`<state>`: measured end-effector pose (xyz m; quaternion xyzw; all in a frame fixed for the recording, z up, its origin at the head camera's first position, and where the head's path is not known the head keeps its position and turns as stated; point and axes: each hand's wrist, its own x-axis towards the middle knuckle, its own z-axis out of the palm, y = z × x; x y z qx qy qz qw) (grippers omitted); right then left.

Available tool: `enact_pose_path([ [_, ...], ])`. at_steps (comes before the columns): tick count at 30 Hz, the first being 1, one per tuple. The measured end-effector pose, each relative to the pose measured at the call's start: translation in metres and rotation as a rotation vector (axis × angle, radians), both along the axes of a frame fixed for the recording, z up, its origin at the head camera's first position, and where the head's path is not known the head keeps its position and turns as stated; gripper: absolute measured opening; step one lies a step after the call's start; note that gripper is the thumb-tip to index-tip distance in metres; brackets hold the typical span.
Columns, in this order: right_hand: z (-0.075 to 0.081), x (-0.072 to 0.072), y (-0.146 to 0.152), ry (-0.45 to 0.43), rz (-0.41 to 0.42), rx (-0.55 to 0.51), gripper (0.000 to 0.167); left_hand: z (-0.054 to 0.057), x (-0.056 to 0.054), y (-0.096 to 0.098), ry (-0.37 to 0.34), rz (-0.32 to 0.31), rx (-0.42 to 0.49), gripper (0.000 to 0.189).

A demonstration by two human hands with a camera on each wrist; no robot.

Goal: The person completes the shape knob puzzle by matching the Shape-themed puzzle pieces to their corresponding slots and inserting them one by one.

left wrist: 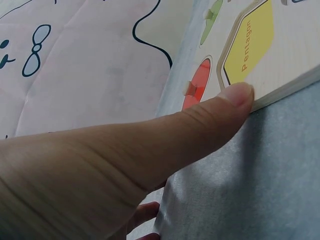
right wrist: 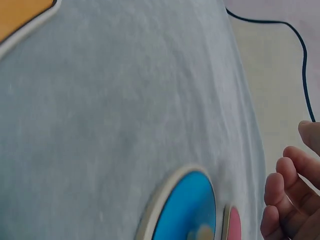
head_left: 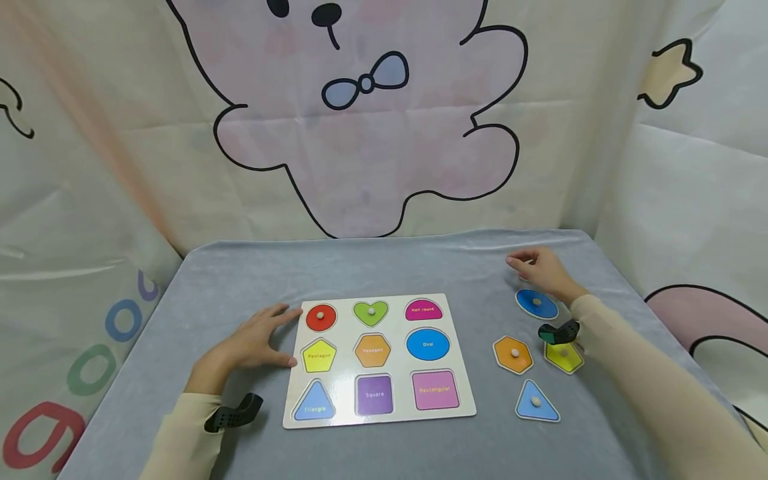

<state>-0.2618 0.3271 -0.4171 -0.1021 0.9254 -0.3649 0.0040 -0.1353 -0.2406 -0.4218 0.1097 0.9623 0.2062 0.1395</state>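
Observation:
A white shape puzzle board (head_left: pixel 343 373) lies on the cloth, with a knobbed red circle (head_left: pixel 321 318) and a knobbed green heart (head_left: pixel 371 313) in its recesses. Beside its left edge is my left hand (head_left: pixel 252 343), thumb (left wrist: pixel 220 112) at the rim by the Pentagon recess and a fingertip at the upper corner. My right hand (head_left: pixel 543 272) hovers past the blue oval piece (head_left: pixel 537 304), its fingers loosely bent and holding nothing. A pink piece (right wrist: pixel 234 225) lies beyond the oval in the right wrist view; the hand mostly hides it in the head view.
Nearer on the right lie an orange hexagon piece (head_left: pixel 513 355), a yellow pentagon piece (head_left: pixel 564 358) partly behind the wrist strap, and a blue triangle piece (head_left: pixel 537 403). A grey cloth (head_left: pixel 390 260) covers the table; a printed curtain (head_left: pixel 372 147) hangs behind its far edge.

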Motion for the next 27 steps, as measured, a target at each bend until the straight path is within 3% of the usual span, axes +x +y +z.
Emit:
enact_pose_path([
  [4,0.001,0.000,0.016,-0.003,-0.042,0.030,0.041,0.001,-0.001,0.000,0.000,0.001,0.000,0.101],
  [13,0.002,0.000,0.039,-0.112,-0.091,0.072,0.051,-0.001,-0.001,-0.001,0.001,-0.007,0.000,0.100],
  [22,-0.006,-0.003,0.052,-0.178,-0.107,0.091,0.044,-0.004,-0.002,0.000,0.007,-0.015,-0.007,0.100],
  [27,-0.010,-0.005,0.056,-0.168,-0.103,0.106,0.041,-0.002,-0.001,-0.001,0.005,-0.016,0.000,0.100],
])
